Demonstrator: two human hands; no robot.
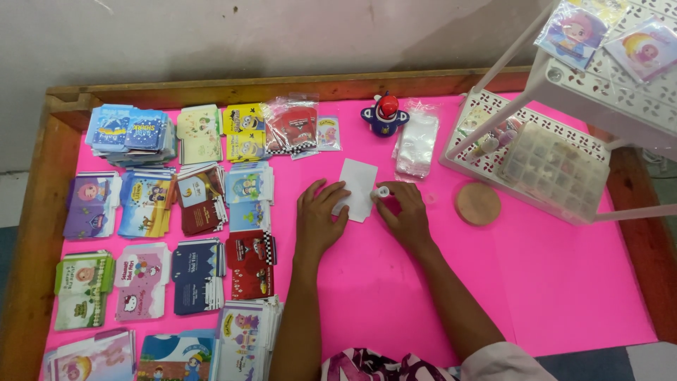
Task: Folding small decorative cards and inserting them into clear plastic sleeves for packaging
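A pink tabletop (564,296) with a wooden rim stands against a grey wall (282,35), card stacks (176,233) filling its left half, while mid-tabletop the left hand (319,220) lies spread on a white card (357,188) and the right hand (405,215) pinches a small white piece (381,191) at the card's right edge.

Pink sheet (550,282), centre: matt paper or plastic, smooth, w/ faint creases. Tray frame (42,212) at edges: bare wood, worn, dull. White card (358,185) under left hand (319,219): plain matt paper. Card stacks (201,275), left: printed, semi-gloss. Clear bags (417,144), upper centre: glossy plastic film. White rack (606,92), upper right: perforated plastic. Round disc (478,204): looks like cork or wood, matt.
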